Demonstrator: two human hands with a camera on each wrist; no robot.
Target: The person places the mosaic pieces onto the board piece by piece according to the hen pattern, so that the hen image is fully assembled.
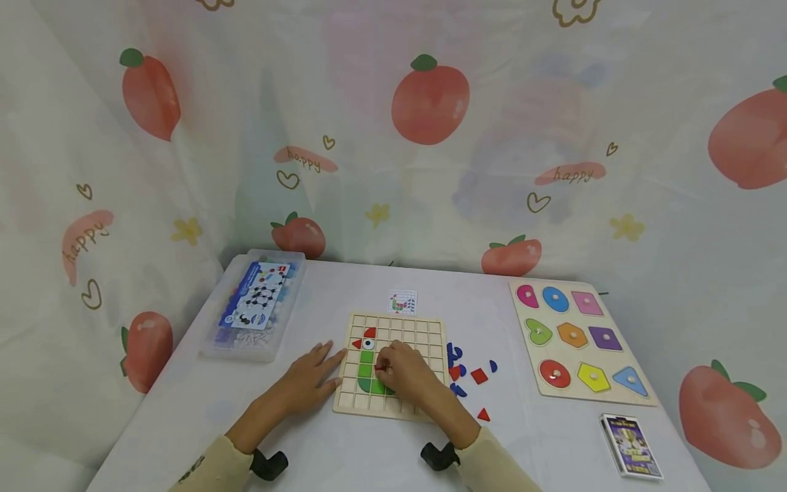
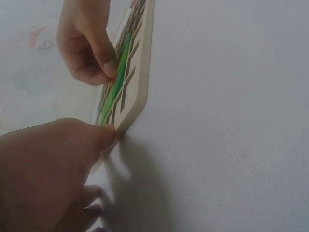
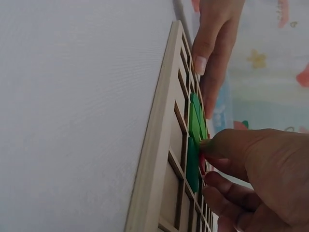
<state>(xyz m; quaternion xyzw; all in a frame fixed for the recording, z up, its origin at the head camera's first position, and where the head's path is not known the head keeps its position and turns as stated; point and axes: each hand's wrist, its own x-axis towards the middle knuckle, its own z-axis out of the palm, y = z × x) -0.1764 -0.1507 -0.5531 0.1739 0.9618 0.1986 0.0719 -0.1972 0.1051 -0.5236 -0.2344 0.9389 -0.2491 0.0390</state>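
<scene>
A wooden grid board (image 1: pixel 424 333) lies on the table, holding green pieces (image 1: pixel 366 357), a white eye piece (image 1: pixel 368 344), a red quarter-round piece (image 1: pixel 369 333) and a small red triangle (image 1: pixel 357 344). Over the middle of the board, my right hand (image 1: pixel 406 372) pinches a small red piece (image 3: pixel 202 162) between thumb and fingers, just by the green pieces; its full shape is hidden. My left hand (image 1: pixel 307 379) lies at the board's left side with fingers extended. Its thumb (image 2: pixel 104 135) touches the board's edge in the left wrist view.
Blue half-round pieces (image 1: pixel 455 353), a red square (image 1: pixel 479 376) and a red triangle (image 1: pixel 484 415) lie right of the board. Behind it is a pattern card (image 1: pixel 402 302). A plastic box (image 1: pixel 258 301) stands left; a shape puzzle (image 1: pixel 556 314) and a card pack (image 1: pixel 631 446) lie right.
</scene>
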